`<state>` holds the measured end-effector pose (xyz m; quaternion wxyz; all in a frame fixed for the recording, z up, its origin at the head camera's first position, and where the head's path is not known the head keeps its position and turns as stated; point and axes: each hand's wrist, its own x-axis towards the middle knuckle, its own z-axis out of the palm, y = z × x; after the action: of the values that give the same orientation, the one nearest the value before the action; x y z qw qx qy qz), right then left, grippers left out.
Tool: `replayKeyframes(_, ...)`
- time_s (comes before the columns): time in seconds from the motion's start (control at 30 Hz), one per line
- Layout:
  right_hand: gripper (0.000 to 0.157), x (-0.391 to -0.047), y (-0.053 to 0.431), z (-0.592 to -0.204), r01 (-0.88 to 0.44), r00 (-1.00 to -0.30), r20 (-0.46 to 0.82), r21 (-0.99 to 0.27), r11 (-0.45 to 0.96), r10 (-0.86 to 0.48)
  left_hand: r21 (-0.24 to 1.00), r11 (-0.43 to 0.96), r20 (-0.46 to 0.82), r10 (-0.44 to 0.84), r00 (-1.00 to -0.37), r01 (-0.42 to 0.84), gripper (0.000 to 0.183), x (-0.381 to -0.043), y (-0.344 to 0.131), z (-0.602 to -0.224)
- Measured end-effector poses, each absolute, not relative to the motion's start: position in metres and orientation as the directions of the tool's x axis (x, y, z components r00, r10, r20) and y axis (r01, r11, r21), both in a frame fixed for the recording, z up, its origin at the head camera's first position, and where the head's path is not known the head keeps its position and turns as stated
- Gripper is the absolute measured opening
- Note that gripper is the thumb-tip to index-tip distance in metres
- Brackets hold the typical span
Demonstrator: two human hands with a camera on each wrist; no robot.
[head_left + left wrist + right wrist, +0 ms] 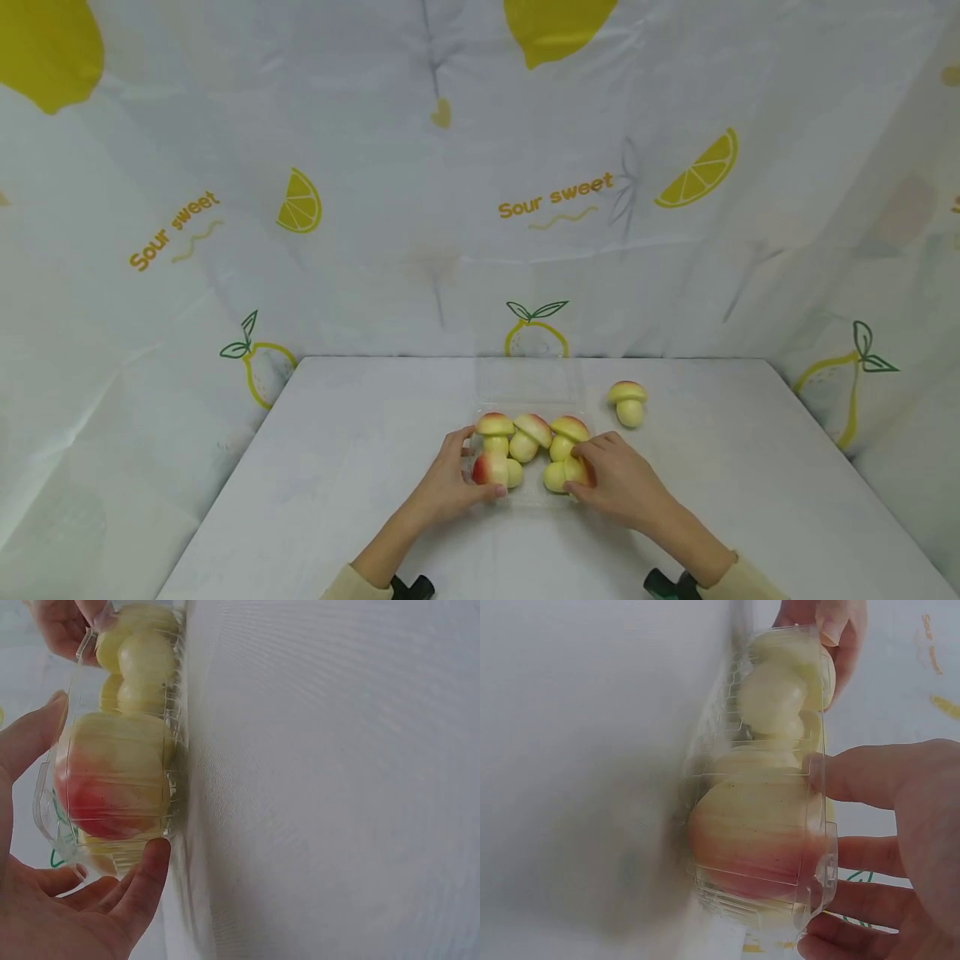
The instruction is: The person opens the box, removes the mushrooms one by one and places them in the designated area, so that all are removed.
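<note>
Behind the white surface [337, 467] hangs a lemon-print sheet [405, 208]. A loose mushroom [628, 404] lies outside the clear box [532, 497], beyond the right hand [624, 481]. Four mushrooms [529, 437] crowd the box beside the front-right mushroom [567, 476], which sits inside, pinched in the right hand's grip between thumb and fingers. The left hand's [448, 487] grip holds the box's left side.

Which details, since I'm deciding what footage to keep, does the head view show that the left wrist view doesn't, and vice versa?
Only the head view: a loose mushroom-shaped piece right of the clear box, and "Sour sweet" lettering.
Only the left wrist view: the ribs of the box's side wall, seen close up.
Both: the left hand and right hand at the box, mushroom-shaped pieces inside it, and the white table.
</note>
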<state>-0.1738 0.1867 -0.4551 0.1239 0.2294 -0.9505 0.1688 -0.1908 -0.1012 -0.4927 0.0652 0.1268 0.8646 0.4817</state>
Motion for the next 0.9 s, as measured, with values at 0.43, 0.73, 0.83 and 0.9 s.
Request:
replayKeyframes(0.43,0.038,-0.169,0.178,-0.452,-0.449,-0.874,0.321,-0.250,0.858,-0.364,0.850,0.502,0.008,0.287,-0.958,0.157,0.103,-0.190,-0.102,-0.493)
replayKeyframes(0.73,0.034,-0.169,0.175,-0.450,-0.455,-0.874,0.331,-0.302,0.837,-0.356,0.845,0.507,0.020,0.289,-0.957,0.171,0.104,-0.190,-0.101,-0.492)
replayKeyframes(0.83,0.034,-0.171,0.175,-0.450,-0.452,-0.882,0.310,-0.341,0.824,-0.355,0.842,0.510,0.025,0.290,-0.957,0.177,0.104,-0.190,-0.102,-0.492)
replayKeyframes(0.9,0.034,-0.173,0.176,-0.450,-0.451,-0.886,0.299,-0.375,0.810,-0.355,0.839,0.512,0.031,0.291,-0.956,0.183,0.104,-0.189,-0.102,-0.492)
